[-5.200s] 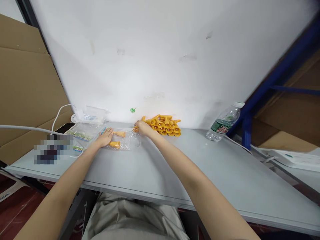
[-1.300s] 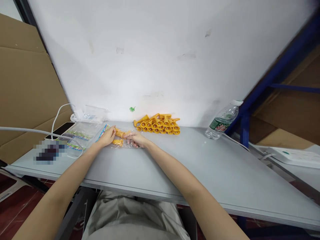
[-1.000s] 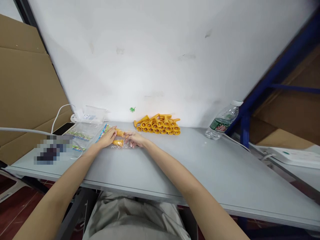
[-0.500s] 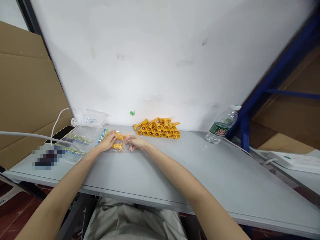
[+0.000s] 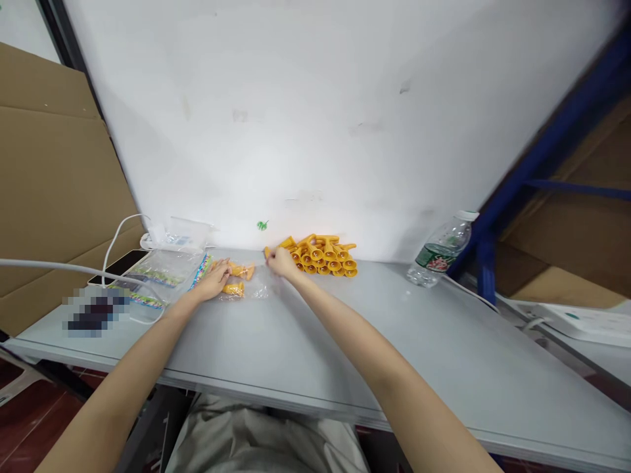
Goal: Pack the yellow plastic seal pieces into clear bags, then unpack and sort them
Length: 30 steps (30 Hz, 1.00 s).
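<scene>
The small clear plastic bag lies flat and crinkled on the grey tabletop, its left end under your left hand, which rests open-fingered on it. Inside it are two orange plastic funnel-shaped pieces, lying on their sides, one behind the other. Just to the right, against the white wall, sits the heap of matching orange funnel pieces, most with their round mouths facing you. One orange piece at the heap's left end pokes out from your right hand; whether it is gripped is unclear.
</scene>
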Each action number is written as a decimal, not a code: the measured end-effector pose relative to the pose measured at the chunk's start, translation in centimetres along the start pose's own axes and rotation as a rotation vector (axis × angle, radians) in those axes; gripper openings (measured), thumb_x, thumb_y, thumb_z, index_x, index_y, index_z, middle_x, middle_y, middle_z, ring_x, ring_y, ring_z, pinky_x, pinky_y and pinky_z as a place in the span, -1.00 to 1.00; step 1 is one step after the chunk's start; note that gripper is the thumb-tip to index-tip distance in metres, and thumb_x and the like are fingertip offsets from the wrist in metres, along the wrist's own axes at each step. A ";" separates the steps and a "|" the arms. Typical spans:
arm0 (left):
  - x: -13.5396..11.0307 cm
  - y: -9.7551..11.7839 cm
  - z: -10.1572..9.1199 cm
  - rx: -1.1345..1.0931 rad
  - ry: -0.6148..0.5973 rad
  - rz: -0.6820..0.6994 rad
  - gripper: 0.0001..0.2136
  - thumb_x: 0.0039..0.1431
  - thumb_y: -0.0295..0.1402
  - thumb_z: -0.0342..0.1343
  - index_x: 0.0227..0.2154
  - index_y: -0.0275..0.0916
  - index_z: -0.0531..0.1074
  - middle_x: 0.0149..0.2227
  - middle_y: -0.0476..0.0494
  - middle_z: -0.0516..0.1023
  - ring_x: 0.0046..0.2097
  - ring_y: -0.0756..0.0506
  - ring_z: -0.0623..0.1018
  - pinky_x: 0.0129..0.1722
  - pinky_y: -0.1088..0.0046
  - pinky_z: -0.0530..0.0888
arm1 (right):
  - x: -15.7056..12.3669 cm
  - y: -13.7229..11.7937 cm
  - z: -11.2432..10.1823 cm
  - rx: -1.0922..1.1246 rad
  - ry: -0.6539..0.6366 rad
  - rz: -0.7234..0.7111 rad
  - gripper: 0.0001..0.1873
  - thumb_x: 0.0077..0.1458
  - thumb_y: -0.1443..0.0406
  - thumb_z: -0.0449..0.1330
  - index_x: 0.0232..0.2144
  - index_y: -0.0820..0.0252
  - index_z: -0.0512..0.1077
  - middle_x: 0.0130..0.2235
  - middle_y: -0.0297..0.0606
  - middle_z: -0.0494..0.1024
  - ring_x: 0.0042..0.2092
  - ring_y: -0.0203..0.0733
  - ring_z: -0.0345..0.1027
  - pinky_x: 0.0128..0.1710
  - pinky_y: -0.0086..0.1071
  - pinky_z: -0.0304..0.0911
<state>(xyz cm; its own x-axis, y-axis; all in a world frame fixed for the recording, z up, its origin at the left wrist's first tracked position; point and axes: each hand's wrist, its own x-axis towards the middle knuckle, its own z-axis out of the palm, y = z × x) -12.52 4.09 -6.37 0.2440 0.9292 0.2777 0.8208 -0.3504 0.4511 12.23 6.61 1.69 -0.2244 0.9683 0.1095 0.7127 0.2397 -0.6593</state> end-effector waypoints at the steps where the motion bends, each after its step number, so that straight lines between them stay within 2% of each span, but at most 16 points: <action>1: 0.0 0.1 0.0 0.001 -0.003 -0.012 -0.76 0.25 -0.30 -0.23 -0.24 -0.18 0.34 0.32 -0.20 0.19 0.39 -0.15 0.02 0.34 0.05 0.01 | 0.6 0.0 -0.6 -0.112 0.106 -0.053 -0.76 0.07 0.47 0.04 -0.37 0.26 0.51 -0.33 -0.13 0.60 -0.25 -0.16 0.49 -0.23 -0.40 0.33; 3: -0.1 0.4 0.0 0.005 -0.011 -0.026 -0.75 0.26 -0.31 -0.25 -0.24 -0.18 0.34 0.33 -0.20 0.17 0.39 -0.15 0.00 0.35 0.06 -0.02 | 1.7 0.1 -1.6 -0.283 0.179 -0.130 -0.69 0.10 0.48 -0.01 -0.22 0.24 0.49 -0.09 -0.10 0.56 -0.06 -0.13 0.42 -0.12 -0.39 0.28; 6: -0.1 0.7 -0.1 0.017 -0.036 -0.049 -0.75 0.26 -0.32 -0.24 -0.22 -0.19 0.33 0.35 -0.20 0.12 0.40 -0.15 0.00 0.36 0.09 -0.05 | 3.1 0.3 -2.3 -0.553 0.090 -0.192 -0.59 0.13 0.51 -0.08 -0.05 0.27 0.42 0.07 -0.05 0.45 0.08 -0.10 0.31 -0.02 -0.34 0.23; 9: -0.1 0.8 -0.3 0.034 -0.056 -0.076 -0.74 0.26 -0.33 -0.24 -0.19 -0.21 0.34 0.36 -0.21 0.10 0.40 -0.17 -0.01 0.36 0.08 -0.07 | 4.4 0.3 -2.1 -0.703 -0.019 -0.192 -0.61 0.15 0.50 -0.05 -0.03 0.30 0.43 0.07 0.01 0.45 0.12 -0.03 0.26 0.05 -0.25 0.17; 13: 0.0 0.6 -0.2 0.038 -0.057 -0.058 -0.72 0.26 -0.32 -0.23 -0.12 -0.20 0.34 0.33 -0.19 0.16 0.40 -0.16 -0.01 0.36 0.06 -0.06 | 5.9 0.2 -1.2 -0.724 -0.102 -0.129 -0.67 0.10 0.47 0.09 -0.08 0.31 0.47 0.03 0.07 0.49 0.10 0.04 0.27 0.02 -0.20 0.17; 17: 0.1 0.2 0.0 0.039 -0.046 -0.037 -0.72 0.26 -0.32 -0.23 -0.12 -0.20 0.35 0.34 -0.19 0.15 0.40 -0.17 -0.01 0.35 0.03 -0.05 | 7.2 0.1 -0.4 -0.750 -0.143 -0.042 -0.63 -0.02 0.43 0.23 -0.09 0.30 0.50 -0.01 0.14 0.50 0.12 0.14 0.25 0.01 -0.08 0.14; 19: 0.1 0.1 0.0 0.033 -0.040 -0.028 -0.73 0.26 -0.33 -0.22 -0.14 -0.18 0.36 0.35 -0.17 0.12 0.40 -0.18 -0.01 0.35 0.00 -0.06 | 7.5 0.0 0.0 -0.764 -0.144 -0.016 -0.61 -0.02 0.41 0.24 -0.07 0.29 0.49 0.01 0.16 0.48 0.13 0.17 0.24 0.01 -0.02 0.11; 25: 0.1 0.3 -0.1 0.024 -0.058 -0.065 -0.71 0.27 -0.31 -0.23 -0.10 -0.21 0.35 0.36 -0.20 0.08 0.40 -0.19 -0.02 0.35 0.01 -0.08 | 6.6 -0.5 0.2 -0.790 -0.044 -0.052 -0.66 0.11 0.45 0.09 -0.05 0.28 0.46 0.03 0.15 0.44 0.09 0.14 0.26 -0.01 -0.05 0.09; 30: 0.2 0.5 -0.1 0.021 -0.058 -0.053 -0.75 0.25 -0.34 -0.22 -0.15 -0.20 0.34 0.37 -0.18 0.07 0.40 -0.17 -0.02 0.35 0.05 -0.06 | 5.2 -1.3 -1.4 -0.672 0.179 -0.153 -0.64 0.17 0.50 -0.06 -0.03 0.31 0.37 0.01 0.14 0.43 0.06 0.07 0.27 0.01 -0.15 0.10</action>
<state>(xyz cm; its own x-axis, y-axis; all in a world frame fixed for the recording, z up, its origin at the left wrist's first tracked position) -12.12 4.10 -5.98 0.2288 0.9519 0.2037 0.8438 -0.2982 0.4462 11.07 11.41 4.17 -0.2831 0.9032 0.3226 0.9504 0.3093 -0.0319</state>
